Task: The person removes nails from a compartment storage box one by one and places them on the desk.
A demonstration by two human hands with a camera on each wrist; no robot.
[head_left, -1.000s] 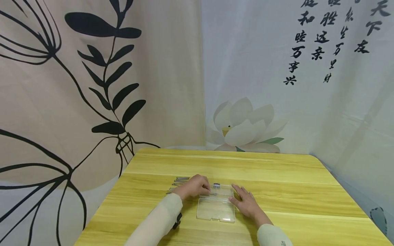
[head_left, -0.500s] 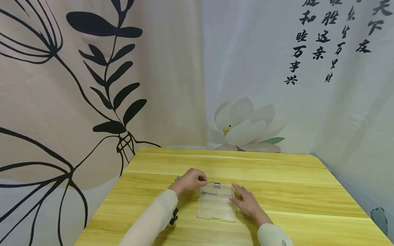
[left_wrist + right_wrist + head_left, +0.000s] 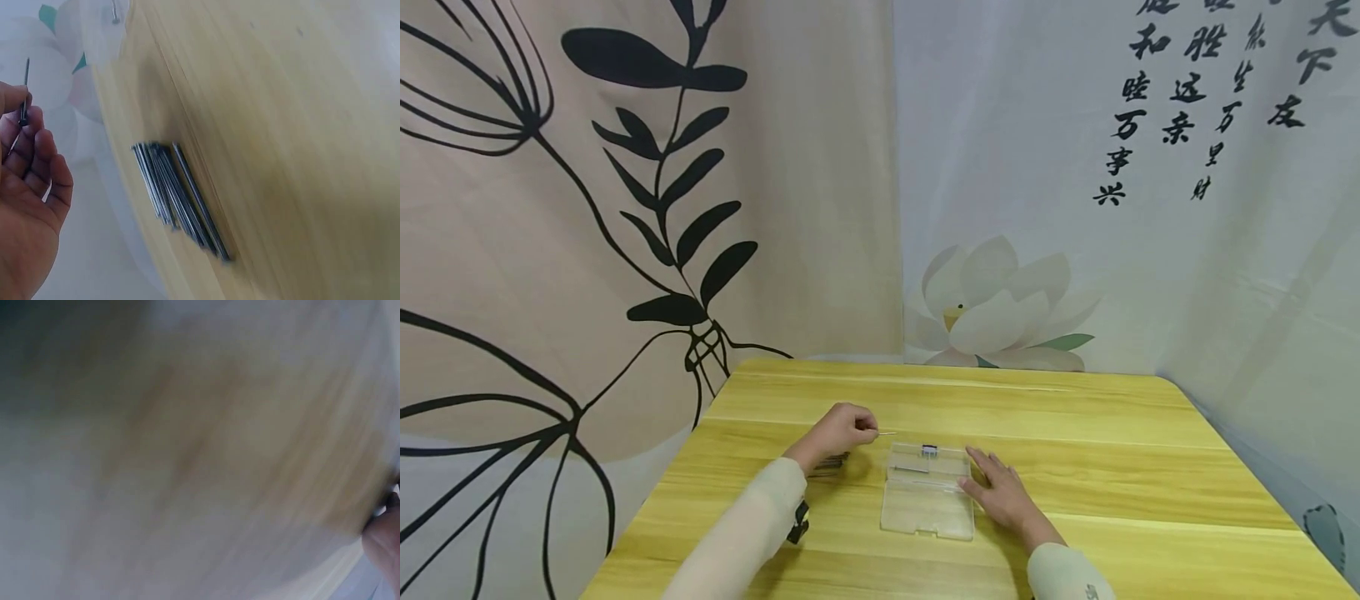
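My left hand (image 3: pixel 850 427) pinches a thin nail (image 3: pixel 25 94) between thumb and finger, above the table and past the back left corner of a clear plastic box (image 3: pixel 927 510). The box lies with its lid unfolded toward me. One nail (image 3: pixel 912 469) rests in its back compartment, near a small dark-and-white piece (image 3: pixel 929 452) at the back wall. My right hand (image 3: pixel 1002 493) touches the box's right side, its fingers extended. Beneath my left wrist lies a bundle of nails (image 3: pixel 181 194), roughly parallel, partly hidden by the arm in the head view.
The wooden table (image 3: pixel 1120 467) carries the box near its middle. Behind it hangs a printed cloth (image 3: pixel 820 208) with plants, a lotus and writing. A black wrist device (image 3: pixel 799 523) sits at the left sleeve. The right wrist view is mostly blurred.
My left hand has moved from over the box's back compartment up and to the left, carrying the pinched nail away from the box. The right hand stays at the box's side.
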